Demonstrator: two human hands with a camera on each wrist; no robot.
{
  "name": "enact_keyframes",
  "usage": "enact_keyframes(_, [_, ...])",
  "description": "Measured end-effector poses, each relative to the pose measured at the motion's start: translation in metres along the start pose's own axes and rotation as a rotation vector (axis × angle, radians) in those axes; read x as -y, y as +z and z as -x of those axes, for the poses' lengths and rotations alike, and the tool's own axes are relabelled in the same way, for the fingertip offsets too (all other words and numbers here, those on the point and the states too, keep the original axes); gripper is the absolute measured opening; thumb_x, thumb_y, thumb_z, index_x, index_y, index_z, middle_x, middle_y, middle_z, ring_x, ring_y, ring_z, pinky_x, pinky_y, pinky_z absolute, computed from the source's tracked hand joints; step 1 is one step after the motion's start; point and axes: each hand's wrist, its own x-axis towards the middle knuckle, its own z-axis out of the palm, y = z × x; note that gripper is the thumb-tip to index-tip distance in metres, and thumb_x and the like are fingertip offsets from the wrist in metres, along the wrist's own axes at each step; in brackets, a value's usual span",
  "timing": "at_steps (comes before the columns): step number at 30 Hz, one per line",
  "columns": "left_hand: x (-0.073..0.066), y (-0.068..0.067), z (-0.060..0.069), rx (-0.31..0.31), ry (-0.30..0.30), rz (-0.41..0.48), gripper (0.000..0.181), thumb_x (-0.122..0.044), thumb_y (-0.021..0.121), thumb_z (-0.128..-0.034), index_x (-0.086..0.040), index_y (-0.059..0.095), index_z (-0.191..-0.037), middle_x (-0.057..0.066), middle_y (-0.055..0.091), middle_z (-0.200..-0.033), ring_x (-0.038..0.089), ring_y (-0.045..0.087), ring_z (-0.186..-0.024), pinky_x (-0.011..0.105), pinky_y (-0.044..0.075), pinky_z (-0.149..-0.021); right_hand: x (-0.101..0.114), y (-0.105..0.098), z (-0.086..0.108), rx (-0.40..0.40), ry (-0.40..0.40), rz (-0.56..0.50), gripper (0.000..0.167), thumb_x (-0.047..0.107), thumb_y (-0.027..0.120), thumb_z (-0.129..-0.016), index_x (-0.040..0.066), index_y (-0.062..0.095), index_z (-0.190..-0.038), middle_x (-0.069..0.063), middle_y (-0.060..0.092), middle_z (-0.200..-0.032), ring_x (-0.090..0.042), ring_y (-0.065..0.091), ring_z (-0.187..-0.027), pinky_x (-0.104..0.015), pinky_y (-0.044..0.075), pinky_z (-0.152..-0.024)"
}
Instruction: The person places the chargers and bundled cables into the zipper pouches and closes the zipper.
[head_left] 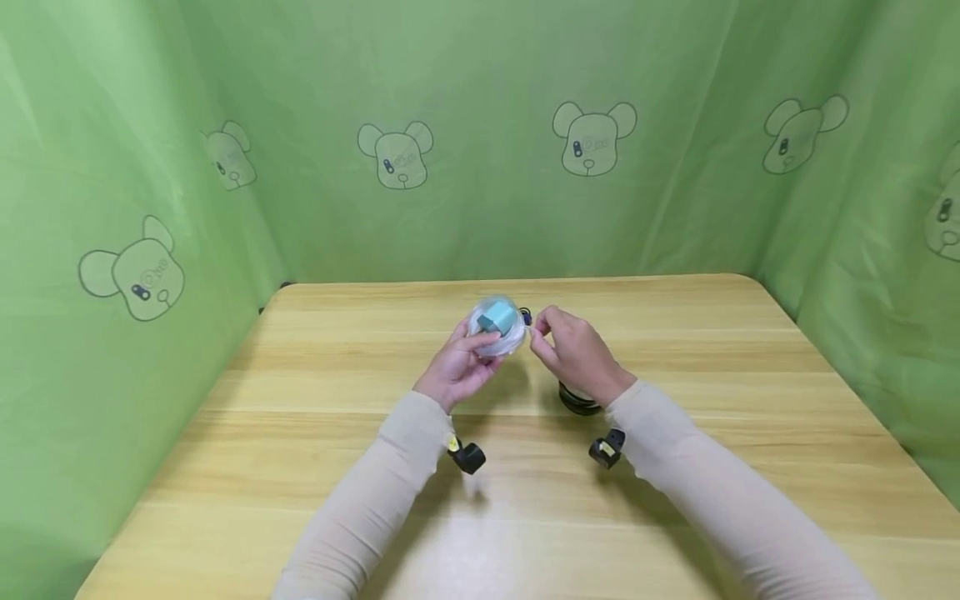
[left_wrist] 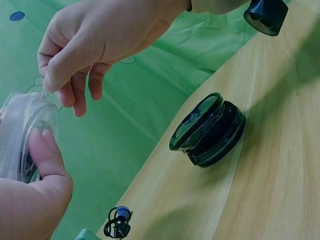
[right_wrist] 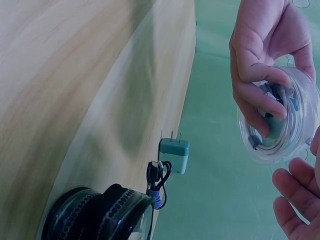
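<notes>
My left hand (head_left: 459,364) holds a clear round zip case (right_wrist: 306,125) above the table, thumb on one face and fingers on the other. Inside it lies a coiled white cable (right_wrist: 287,132). At the case's edge, my right hand (head_left: 579,350) pinches the small zipper pull (left_wrist: 45,93) between thumb and forefinger; its other fingers hang loosely curled. Beyond the case, a teal plug charger (right_wrist: 174,156) is on the table, partly seen through the clear plastic in the head view.
A black-rimmed round zip case (left_wrist: 207,131) stands on the wooden table (head_left: 300,433), under my right hand. A bundled black cable (right_wrist: 159,177) with a blue band lies near the charger. Green curtains (head_left: 480,217) surround the table's back and sides.
</notes>
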Motion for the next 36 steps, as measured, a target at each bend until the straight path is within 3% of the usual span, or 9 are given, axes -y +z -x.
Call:
enact_keyframes(7, [-0.001, 0.002, 0.001, -0.020, 0.006, -0.026, 0.069, 0.006, 0.054, -0.0911, -0.031, 0.035, -0.147, 0.016, 0.031, -0.145, 0.026, 0.046, -0.110, 0.022, 0.048, -0.071, 0.001, -0.001, 0.002, -0.005, -0.003, 0.015, 0.006, 0.002, 0.063, -0.087, 0.000, 0.057, -0.084, -0.012, 0.064, -0.077, -0.022, 0.058, -0.060, -0.029, 0.052, -0.053])
enact_keyframes(13, [-0.001, 0.002, 0.002, -0.062, 0.015, -0.033, 0.074, 0.007, 0.056, -0.0895, -0.033, 0.032, -0.147, 0.016, 0.028, -0.147, 0.029, 0.047, -0.113, 0.024, 0.048, -0.074, -0.003, -0.005, 0.007, -0.039, 0.040, 0.140, 0.021, 0.015, 0.067, -0.087, -0.003, 0.062, -0.095, -0.017, 0.067, -0.088, -0.033, 0.065, -0.081, -0.043, 0.056, -0.069])
enact_keyframes(17, [0.000, -0.001, 0.002, -0.079, 0.014, -0.043, 0.077, 0.008, 0.056, -0.0892, -0.035, 0.030, -0.147, 0.016, 0.028, -0.148, 0.030, 0.046, -0.116, 0.026, 0.048, -0.077, -0.008, -0.007, 0.011, -0.043, 0.071, 0.256, 0.046, 0.031, 0.068, -0.086, -0.003, 0.060, -0.116, -0.023, 0.064, -0.109, -0.041, 0.060, -0.100, -0.053, 0.051, -0.079])
enact_keyframes(21, [0.000, -0.002, 0.001, -0.078, 0.012, -0.062, 0.075, 0.007, 0.056, -0.0894, -0.035, 0.030, -0.147, 0.016, 0.030, -0.147, 0.031, 0.046, -0.116, 0.027, 0.047, -0.078, -0.013, -0.011, 0.014, 0.004, 0.117, 0.346, 0.064, 0.044, 0.066, -0.085, 0.005, 0.051, -0.134, -0.029, 0.050, -0.131, -0.045, 0.048, -0.119, -0.060, 0.040, -0.095])
enact_keyframes(24, [0.001, -0.003, 0.002, -0.081, 0.011, -0.059, 0.075, 0.007, 0.055, -0.0891, -0.035, 0.031, -0.146, 0.014, 0.030, -0.148, 0.031, 0.046, -0.117, 0.027, 0.047, -0.079, -0.017, -0.013, 0.017, 0.059, 0.159, 0.383, 0.069, 0.049, 0.062, -0.087, 0.011, 0.045, -0.142, -0.031, 0.039, -0.140, -0.046, 0.037, -0.128, -0.062, 0.028, -0.105])
enact_keyframes(29, [0.001, -0.006, 0.003, -0.079, 0.008, -0.067, 0.077, 0.009, 0.054, -0.0883, -0.035, 0.029, -0.147, 0.013, 0.028, -0.149, 0.032, 0.044, -0.119, 0.028, 0.046, -0.080, -0.026, -0.017, 0.023, 0.125, 0.226, 0.409, 0.075, 0.056, 0.058, -0.088, 0.017, 0.037, -0.149, -0.029, 0.028, -0.148, -0.048, 0.026, -0.136, -0.065, 0.013, -0.111])
enact_keyframes(36, [0.004, -0.014, 0.002, -0.124, -0.020, -0.171, 0.081, 0.010, 0.058, -0.0856, -0.030, 0.026, -0.148, 0.018, 0.029, -0.148, 0.036, 0.043, -0.124, 0.034, 0.045, -0.090, -0.040, -0.020, 0.035, 0.151, 0.267, 0.416, 0.077, 0.058, 0.057, -0.088, 0.019, 0.033, -0.151, -0.030, 0.023, -0.152, -0.050, 0.021, -0.138, -0.066, 0.009, -0.111])
